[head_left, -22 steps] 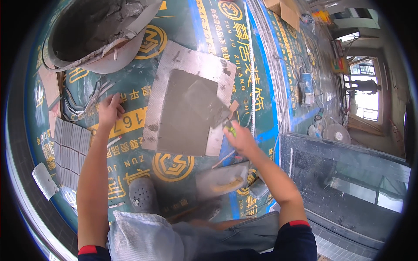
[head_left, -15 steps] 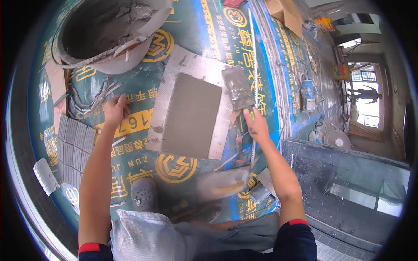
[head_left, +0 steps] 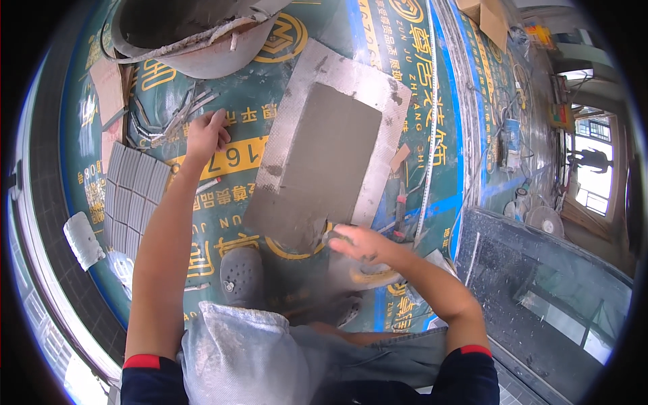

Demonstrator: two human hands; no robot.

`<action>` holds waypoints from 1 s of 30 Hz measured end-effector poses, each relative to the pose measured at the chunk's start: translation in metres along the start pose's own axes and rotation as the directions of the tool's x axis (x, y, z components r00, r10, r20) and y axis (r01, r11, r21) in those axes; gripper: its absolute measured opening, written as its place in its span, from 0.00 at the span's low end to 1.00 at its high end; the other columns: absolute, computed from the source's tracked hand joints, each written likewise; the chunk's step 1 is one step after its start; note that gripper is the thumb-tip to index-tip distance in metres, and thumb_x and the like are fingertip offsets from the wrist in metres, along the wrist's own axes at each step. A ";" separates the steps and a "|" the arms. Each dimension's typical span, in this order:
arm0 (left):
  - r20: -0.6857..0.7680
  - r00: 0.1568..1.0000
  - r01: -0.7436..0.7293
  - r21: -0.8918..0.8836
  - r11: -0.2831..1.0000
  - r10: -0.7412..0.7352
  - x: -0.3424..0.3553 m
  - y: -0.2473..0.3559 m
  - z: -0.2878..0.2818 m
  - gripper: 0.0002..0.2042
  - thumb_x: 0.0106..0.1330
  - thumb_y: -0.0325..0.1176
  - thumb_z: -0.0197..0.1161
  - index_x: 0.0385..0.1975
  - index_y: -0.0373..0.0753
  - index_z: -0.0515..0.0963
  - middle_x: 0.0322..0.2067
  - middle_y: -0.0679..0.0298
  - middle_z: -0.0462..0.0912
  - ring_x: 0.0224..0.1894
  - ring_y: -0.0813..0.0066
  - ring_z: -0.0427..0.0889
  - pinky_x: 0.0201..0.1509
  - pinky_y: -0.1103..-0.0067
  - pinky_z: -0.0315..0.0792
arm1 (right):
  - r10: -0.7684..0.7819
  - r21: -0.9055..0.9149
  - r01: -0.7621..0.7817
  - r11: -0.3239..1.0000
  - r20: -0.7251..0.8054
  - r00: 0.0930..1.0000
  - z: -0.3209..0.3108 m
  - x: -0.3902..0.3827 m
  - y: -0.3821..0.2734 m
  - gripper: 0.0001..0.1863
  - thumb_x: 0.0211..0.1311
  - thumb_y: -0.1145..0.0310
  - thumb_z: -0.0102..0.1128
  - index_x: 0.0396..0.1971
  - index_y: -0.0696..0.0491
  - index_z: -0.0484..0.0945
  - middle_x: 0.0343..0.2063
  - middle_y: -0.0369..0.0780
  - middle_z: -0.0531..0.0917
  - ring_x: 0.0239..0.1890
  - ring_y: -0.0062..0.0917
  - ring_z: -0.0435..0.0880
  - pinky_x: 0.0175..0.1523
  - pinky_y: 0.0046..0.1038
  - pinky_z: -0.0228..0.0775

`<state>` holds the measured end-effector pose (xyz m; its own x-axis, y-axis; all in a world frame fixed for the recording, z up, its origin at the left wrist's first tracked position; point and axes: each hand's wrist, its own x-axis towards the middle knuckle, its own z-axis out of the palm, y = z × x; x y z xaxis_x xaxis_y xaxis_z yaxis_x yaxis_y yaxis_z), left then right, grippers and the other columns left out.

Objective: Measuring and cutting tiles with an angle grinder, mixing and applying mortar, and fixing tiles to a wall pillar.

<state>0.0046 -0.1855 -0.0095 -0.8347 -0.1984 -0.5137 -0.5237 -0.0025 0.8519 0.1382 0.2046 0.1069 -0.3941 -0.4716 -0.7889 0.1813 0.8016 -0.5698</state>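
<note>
My right hand [head_left: 358, 244] grips a flat plastering trowel, its wide blade [head_left: 283, 219] grey with wet mortar. The blade lies across the near end of a tile-like slab [head_left: 334, 135] coated with smooth grey mortar. Beneath the slab is a larger pale textured board [head_left: 398, 101], smeared with mortar in places. To the left, my left hand [head_left: 208, 135] hovers over the floor covering with loosely bent fingers and nothing visible in it. Just beyond it lie several thin grey strips [head_left: 165, 121].
A mortar bucket [head_left: 216, 54] stands at the far left. Grey ribbed mosaic sheets [head_left: 138, 196] lie left of my forearm, near a white block [head_left: 84, 241]. A red-handled tool [head_left: 400, 212] and a long measuring strip [head_left: 428, 155] lie right of the board. A dark glossy panel [head_left: 533, 290] sits at right.
My right hand has swung the trowel from the board's far right side to the slab's near end, turning the blade leftward. The whole view has shifted; my left hand stays empty.
</note>
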 end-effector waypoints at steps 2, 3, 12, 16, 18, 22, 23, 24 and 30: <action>0.016 1.000 0.004 0.028 1.000 -0.004 -0.001 0.000 -0.001 0.21 0.72 0.46 0.59 0.34 0.29 0.79 0.19 0.60 0.80 0.13 0.78 0.75 0.17 0.81 0.69 | -0.001 0.009 0.000 1.000 0.071 0.997 0.002 -0.006 -0.009 0.33 0.72 0.40 0.49 0.51 0.59 0.75 0.44 0.59 0.82 0.51 0.52 0.81 0.55 0.45 0.71; 0.016 1.000 0.004 0.029 1.000 -0.004 -0.001 0.000 -0.001 0.21 0.72 0.46 0.59 0.34 0.29 0.79 0.19 0.60 0.80 0.13 0.78 0.75 0.17 0.81 0.69 | 0.000 0.020 -0.003 1.000 0.145 0.989 0.001 -0.008 -0.014 0.33 0.71 0.39 0.50 0.52 0.59 0.74 0.43 0.60 0.82 0.51 0.54 0.81 0.55 0.47 0.71; 0.019 1.000 0.003 -0.011 1.000 -0.003 0.001 0.001 0.001 0.22 0.73 0.47 0.59 0.36 0.28 0.79 0.19 0.60 0.80 0.13 0.78 0.75 0.17 0.82 0.68 | 0.065 -0.205 -0.073 0.976 -0.047 0.997 -0.004 0.002 0.000 0.30 0.71 0.41 0.53 0.53 0.55 0.73 0.37 0.57 0.84 0.43 0.57 0.82 0.48 0.50 0.73; 0.030 1.000 0.001 -0.002 1.000 -0.001 0.002 -0.005 0.001 0.22 0.73 0.48 0.59 0.36 0.28 0.79 0.19 0.59 0.80 0.13 0.78 0.75 0.17 0.83 0.67 | -0.149 -0.070 0.148 0.986 -0.008 0.989 0.031 0.011 0.002 0.32 0.73 0.39 0.49 0.57 0.53 0.74 0.36 0.56 0.85 0.43 0.57 0.83 0.49 0.50 0.73; 0.037 0.999 -0.002 0.001 1.000 0.002 0.002 -0.006 -0.002 0.22 0.73 0.48 0.59 0.36 0.29 0.79 0.19 0.59 0.80 0.13 0.78 0.74 0.17 0.83 0.67 | -0.074 -0.058 0.078 0.995 0.073 0.995 0.034 0.005 -0.009 0.34 0.74 0.39 0.49 0.56 0.57 0.74 0.38 0.58 0.84 0.44 0.58 0.83 0.49 0.50 0.74; 0.054 0.998 -0.021 0.006 1.000 0.021 0.002 0.003 0.003 0.22 0.73 0.49 0.59 0.35 0.30 0.79 0.19 0.59 0.80 0.13 0.79 0.74 0.17 0.83 0.68 | -0.118 0.031 0.135 0.990 -0.325 0.938 0.055 -0.006 0.003 0.25 0.73 0.51 0.58 0.53 0.58 0.68 0.34 0.59 0.83 0.41 0.58 0.83 0.46 0.47 0.75; 0.048 0.999 -0.018 0.022 1.000 0.017 0.002 0.001 0.002 0.22 0.73 0.49 0.58 0.36 0.30 0.79 0.19 0.60 0.80 0.13 0.79 0.75 0.17 0.83 0.67 | -0.133 0.037 0.166 0.985 -0.435 0.890 0.057 -0.004 0.004 0.25 0.72 0.53 0.59 0.54 0.58 0.67 0.33 0.59 0.83 0.40 0.58 0.83 0.45 0.47 0.75; 0.057 0.998 -0.019 0.018 1.000 0.018 0.004 -0.002 0.000 0.22 0.73 0.49 0.58 0.36 0.30 0.79 0.19 0.60 0.80 0.13 0.79 0.75 0.17 0.83 0.67 | -0.127 0.037 0.159 0.987 -0.440 0.889 0.058 -0.002 0.007 0.25 0.72 0.53 0.59 0.54 0.58 0.67 0.33 0.59 0.83 0.40 0.58 0.83 0.45 0.47 0.75; 0.022 1.000 0.001 0.061 0.998 -0.002 0.000 0.001 -0.009 0.23 0.73 0.50 0.58 0.35 0.30 0.79 0.19 0.60 0.79 0.13 0.78 0.74 0.17 0.84 0.66 | 0.250 0.081 -0.243 0.966 -0.510 0.823 0.053 -0.031 0.036 0.22 0.72 0.56 0.58 0.53 0.57 0.65 0.33 0.59 0.83 0.40 0.60 0.82 0.43 0.50 0.73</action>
<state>0.0055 -0.1948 -0.0082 -0.8370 -0.1767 -0.5179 -0.5340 0.0574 0.8435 0.2053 0.2288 0.0986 -0.7384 -0.0001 -0.6743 0.3445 0.8596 -0.3773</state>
